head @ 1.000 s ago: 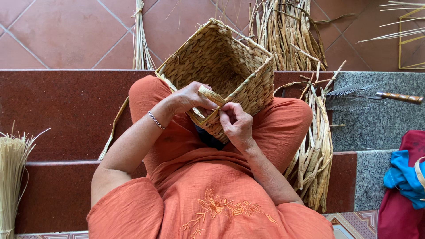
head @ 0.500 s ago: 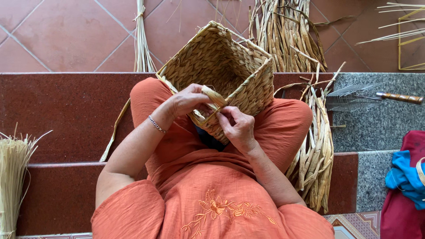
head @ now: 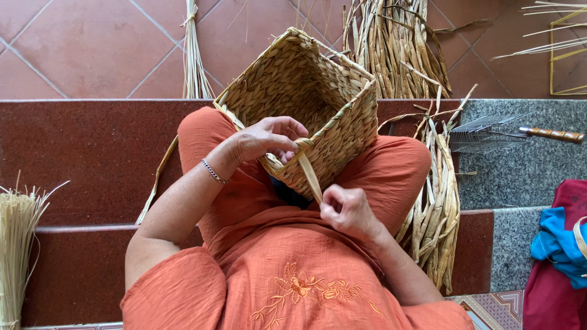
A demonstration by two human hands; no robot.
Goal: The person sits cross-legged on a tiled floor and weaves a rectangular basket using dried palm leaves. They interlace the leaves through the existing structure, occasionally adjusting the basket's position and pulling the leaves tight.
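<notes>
A square woven straw basket (head: pixel 306 91) rests tilted on my lap, its opening facing up and toward me. My left hand (head: pixel 266 137) grips the near rim of the basket, fingers curled over the edge. My right hand (head: pixel 345 209) sits lower, below the rim, pinching the end of a flat straw strand (head: pixel 310 174) that runs up to the rim and is pulled taut. I wear orange clothes and a thin bracelet (head: pixel 213 172) on my left wrist.
A bundle of dried straw strands (head: pixel 435 214) lies by my right knee, more stalks (head: pixel 391 43) lean behind the basket, and a pale bundle (head: pixel 13 244) stands at far left. A wire brush with wooden handle (head: pixel 507 134) lies on the grey step. Red and blue cloth (head: pixel 559 250) is at right.
My right hand has drawn away from the rim down toward me, pulling the strand out long and taut. The left hand stays on the rim.
</notes>
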